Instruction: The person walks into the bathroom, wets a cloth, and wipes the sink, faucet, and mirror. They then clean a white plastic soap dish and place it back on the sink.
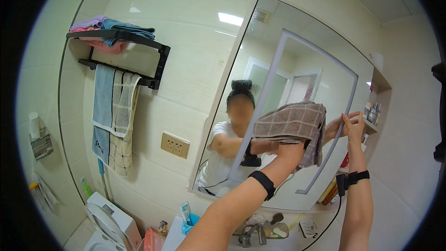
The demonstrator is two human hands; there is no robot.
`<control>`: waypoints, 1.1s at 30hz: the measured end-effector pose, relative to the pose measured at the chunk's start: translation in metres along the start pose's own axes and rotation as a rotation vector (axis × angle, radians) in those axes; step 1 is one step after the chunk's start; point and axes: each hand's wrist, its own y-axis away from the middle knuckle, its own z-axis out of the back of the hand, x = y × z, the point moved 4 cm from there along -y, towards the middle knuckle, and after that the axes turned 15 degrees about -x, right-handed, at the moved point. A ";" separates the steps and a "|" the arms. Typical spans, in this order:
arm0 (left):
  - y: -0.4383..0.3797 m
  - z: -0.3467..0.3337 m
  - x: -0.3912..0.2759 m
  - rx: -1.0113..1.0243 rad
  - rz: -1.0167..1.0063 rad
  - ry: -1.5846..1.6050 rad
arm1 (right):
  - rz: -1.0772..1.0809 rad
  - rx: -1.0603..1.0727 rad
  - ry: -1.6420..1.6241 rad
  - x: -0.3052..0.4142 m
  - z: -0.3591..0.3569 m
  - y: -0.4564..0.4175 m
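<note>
A brown checked towel [291, 122] lies against the mirror [264, 94] of a wall cabinet. My left hand [291, 143] is inside its folds, mostly covered, and holds the cloth to the glass. Only the wrist and forearm show plainly, with a black strap round the forearm. Farther right, my right hand [354, 127] has its fingertips at the mirror's right edge, one finger on the glass side and another by the open shelf. A strap with a small black device and cable circles that wrist. The mirror reflects a person in a white shirt and both arms.
Right of the mirror, open shelves [371, 125] carry bottles. Below are a faucet [245, 238], a tray [287, 232] and a blue cup [190, 223] with a toothpaste tube. At left, a black rack [158, 66] bears towels above a toilet [108, 223]. A wall socket [175, 145] lies between.
</note>
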 end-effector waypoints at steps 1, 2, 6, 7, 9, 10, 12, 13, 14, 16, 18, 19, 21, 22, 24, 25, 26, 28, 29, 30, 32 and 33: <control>-0.001 0.000 0.001 -0.023 -0.017 0.008 | 0.016 -0.018 0.011 0.002 0.000 0.000; -0.001 0.001 0.002 -0.045 -0.033 0.015 | 0.032 -0.035 0.022 0.003 0.000 0.000; -0.001 -0.001 0.003 0.030 0.009 0.042 | 0.046 -0.014 0.033 0.001 0.000 -0.003; -0.003 0.000 0.000 0.023 0.019 0.052 | 0.054 -0.002 0.018 -0.007 -0.001 -0.010; -0.006 0.006 -0.005 -0.019 0.003 0.039 | 0.059 0.019 0.015 -0.012 0.000 -0.013; -0.006 0.013 -0.006 -0.055 -0.023 0.016 | 0.056 0.027 0.025 -0.009 0.000 -0.011; -0.008 0.018 -0.007 -0.075 -0.034 -0.006 | 0.057 0.036 0.040 -0.003 0.000 -0.007; -0.009 0.019 -0.006 -0.060 -0.019 -0.006 | 0.060 0.037 0.043 -0.001 0.000 -0.005; -0.009 0.018 -0.006 -0.044 -0.003 -0.007 | 0.062 0.039 0.045 -0.001 0.000 -0.004; -0.009 0.019 -0.006 -0.100 -0.034 0.020 | 0.099 0.023 0.107 -0.009 -0.004 -0.005; -0.011 0.021 -0.006 -0.061 0.016 0.058 | 0.110 0.023 0.150 -0.013 -0.006 -0.005; -0.011 0.025 -0.008 -0.123 0.039 0.003 | 0.173 -0.002 0.204 -0.022 -0.011 -0.007; -0.012 0.031 -0.002 -0.075 -0.010 -0.002 | 0.206 -0.021 0.263 -0.029 -0.015 -0.004; -0.017 0.038 -0.001 -0.054 -0.034 0.004 | 0.227 -0.035 0.298 -0.029 -0.015 -0.005; -0.023 0.050 0.004 0.112 0.056 -0.056 | 0.299 -0.069 0.324 -0.044 -0.022 -0.010; -0.023 0.061 0.012 0.185 0.096 -0.041 | 0.303 -0.082 0.329 -0.045 -0.022 -0.008; -0.017 0.070 0.020 0.257 0.138 -0.024 | 0.309 -0.096 0.335 -0.046 -0.023 -0.006; 0.003 0.095 0.046 0.322 0.189 -0.092 | 0.325 -0.115 0.368 -0.044 -0.028 -0.002; 0.014 0.104 0.058 0.352 0.213 -0.117 | 0.353 -0.139 0.381 -0.044 -0.026 -0.003; 0.021 0.120 0.065 0.237 0.057 -0.243 | 0.372 -0.173 0.384 -0.044 -0.027 0.000; 0.021 0.149 0.070 -0.039 -0.292 -0.464 | 0.380 -0.230 0.416 -0.036 -0.028 -0.001; 0.016 0.150 0.074 -0.027 -0.289 -0.456 | 0.369 -0.208 0.421 -0.032 -0.027 0.003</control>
